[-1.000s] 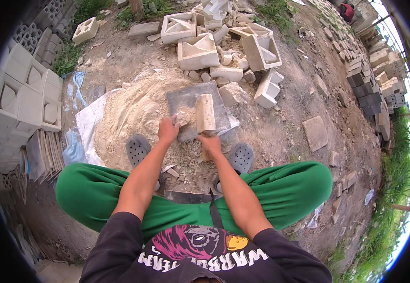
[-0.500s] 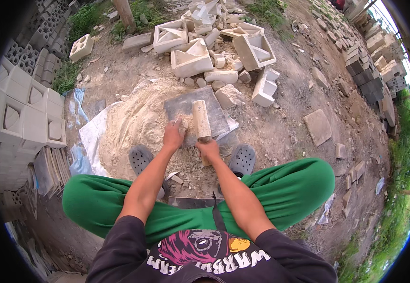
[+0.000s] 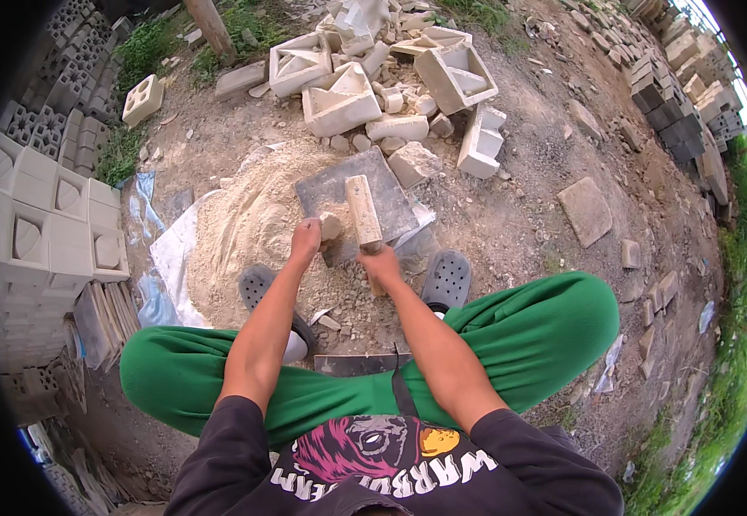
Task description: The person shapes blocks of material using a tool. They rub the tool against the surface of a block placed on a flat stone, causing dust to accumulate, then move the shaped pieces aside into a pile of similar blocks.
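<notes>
My left hand (image 3: 306,238) is closed round a pale stone chunk (image 3: 330,225), over the left part of a dark square slab (image 3: 395,206). Fingers of my right hand (image 3: 379,263) wrap round the short handle of a mallet. The mallet's long, dust-covered block head (image 3: 361,210) extends away from me above the slab, a little right of the chunk. To the left of the slab spreads a mound of pale crushed powder (image 3: 240,219), partly on a white sheet (image 3: 176,249).
Beyond the slab lie broken cream-coloured blocks (image 3: 343,99) and rubble. Stacked pale blocks (image 3: 47,211) stand at the left, grey blocks (image 3: 667,112) at the far right. A flat stone (image 3: 585,212) lies on the ground to the right. My grey clogs (image 3: 447,279) flank the work spot.
My left hand has shifted slightly left, and the chunk in it now shows more clearly. The mallet stays in my right hand, almost in the same place. The whole view has shifted a little.
</notes>
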A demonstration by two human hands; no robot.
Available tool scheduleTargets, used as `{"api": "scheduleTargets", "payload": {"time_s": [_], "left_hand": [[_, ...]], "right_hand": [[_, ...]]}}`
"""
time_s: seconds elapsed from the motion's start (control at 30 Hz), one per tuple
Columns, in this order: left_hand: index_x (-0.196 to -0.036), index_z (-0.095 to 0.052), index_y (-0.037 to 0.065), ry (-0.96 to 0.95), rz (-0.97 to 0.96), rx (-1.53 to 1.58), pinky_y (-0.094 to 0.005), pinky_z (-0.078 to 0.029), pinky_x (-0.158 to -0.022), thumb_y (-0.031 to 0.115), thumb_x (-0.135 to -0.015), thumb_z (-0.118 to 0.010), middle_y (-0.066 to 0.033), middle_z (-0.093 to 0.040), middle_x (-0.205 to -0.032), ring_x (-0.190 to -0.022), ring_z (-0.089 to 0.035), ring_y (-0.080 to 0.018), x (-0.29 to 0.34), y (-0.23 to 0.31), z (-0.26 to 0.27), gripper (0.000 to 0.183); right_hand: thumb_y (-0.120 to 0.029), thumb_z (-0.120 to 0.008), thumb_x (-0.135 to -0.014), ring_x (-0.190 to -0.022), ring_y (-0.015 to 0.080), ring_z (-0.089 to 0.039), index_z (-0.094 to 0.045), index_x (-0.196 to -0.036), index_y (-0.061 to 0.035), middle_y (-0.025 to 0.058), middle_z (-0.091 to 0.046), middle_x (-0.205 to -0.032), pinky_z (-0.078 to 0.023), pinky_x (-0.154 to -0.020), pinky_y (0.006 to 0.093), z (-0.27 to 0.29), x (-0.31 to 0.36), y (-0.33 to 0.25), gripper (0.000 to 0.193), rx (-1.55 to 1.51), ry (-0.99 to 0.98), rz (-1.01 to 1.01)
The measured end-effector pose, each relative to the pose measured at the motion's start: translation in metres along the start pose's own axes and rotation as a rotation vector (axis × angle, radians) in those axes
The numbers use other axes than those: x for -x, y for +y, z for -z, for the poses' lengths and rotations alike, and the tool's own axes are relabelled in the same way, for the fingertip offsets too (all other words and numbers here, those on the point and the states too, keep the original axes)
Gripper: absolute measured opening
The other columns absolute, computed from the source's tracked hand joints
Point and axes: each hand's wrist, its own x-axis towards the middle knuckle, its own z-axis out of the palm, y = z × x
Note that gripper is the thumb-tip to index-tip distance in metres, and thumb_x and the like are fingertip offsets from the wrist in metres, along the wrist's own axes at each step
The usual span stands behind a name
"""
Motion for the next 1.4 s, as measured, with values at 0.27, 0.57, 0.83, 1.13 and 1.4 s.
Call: {"api": "scheduleTargets", "payload": {"time_s": [0.27, 0.57, 0.83, 1.13, 1.4], "left_hand": [[-0.128, -0.061, 0.005, 0.148, -0.426, -0.562, -0.0429, -0.05, -0.095, 0.036, -0.088, -0.065, -0.0191, -0.066, -0.124, -0.107, -0.067, -0.0351, 0.007, -0.007, 0.007, 0.051], [-0.102, -0.057, -0.001, -0.023, 0.114, 0.164, -0.0349, -0.058, -0.063, 0.027, -0.08, -0.073, -0.0139, -0.065, -0.091, -0.078, -0.069, -0.0239, -0.003, -0.009, 0.002, 0.04], [-0.098, -0.059, -0.004, 0.186, 0.093, -0.057, -0.0356, -0.059, -0.063, 0.031, -0.085, -0.068, -0.0166, -0.066, -0.089, -0.073, -0.07, -0.0251, -0.004, -0.015, 0.007, 0.038], [-0.122, -0.063, 0.006, 0.206, -0.511, -0.675, -0.045, -0.047, -0.1, 0.022, -0.077, -0.071, -0.0201, -0.061, -0.119, -0.113, -0.059, -0.0356, 0.02, -0.015, 0.011, 0.048], [-0.131, -0.06, 0.009, 0.015, -0.721, -0.732, -0.0432, -0.048, -0.1, 0.017, -0.07, -0.077, -0.0191, -0.059, -0.123, -0.115, -0.057, -0.036, 0.017, -0.018, 0.006, 0.063]], "right_hand": [[-0.02, -0.075, -0.076, -0.051, 0.0196, -0.067, -0.07, -0.092, -0.0005, 0.0079, -0.07, -0.07, -0.054, -0.05, 0.0348, 0.0, -0.001, -0.002, 0.026, -0.016, -0.019, 0.012], [-0.019, -0.075, -0.076, -0.053, 0.0189, -0.068, -0.07, -0.096, -0.0001, 0.009, -0.072, -0.076, -0.055, -0.05, 0.0341, -0.003, -0.001, -0.003, 0.027, -0.029, -0.031, -0.018], [-0.018, -0.076, -0.076, -0.054, 0.0185, -0.068, -0.07, -0.097, 0.001, 0.0088, -0.072, -0.077, -0.055, -0.05, 0.0332, -0.008, -0.013, 0.014, 0.029, 0.026, -0.01, 0.011], [-0.018, -0.077, -0.075, -0.053, 0.0178, -0.066, -0.069, -0.095, 0.0009, 0.0074, -0.069, -0.073, -0.054, -0.049, 0.0324, -0.006, -0.019, 0.022, 0.028, 0.03, -0.009, 0.023], [-0.017, -0.078, -0.072, -0.054, 0.019, -0.066, -0.068, -0.096, 0.003, 0.0101, -0.07, -0.075, -0.054, -0.048, 0.0334, -0.005, -0.02, 0.012, 0.032, 0.015, 0.046, 0.089]]}}
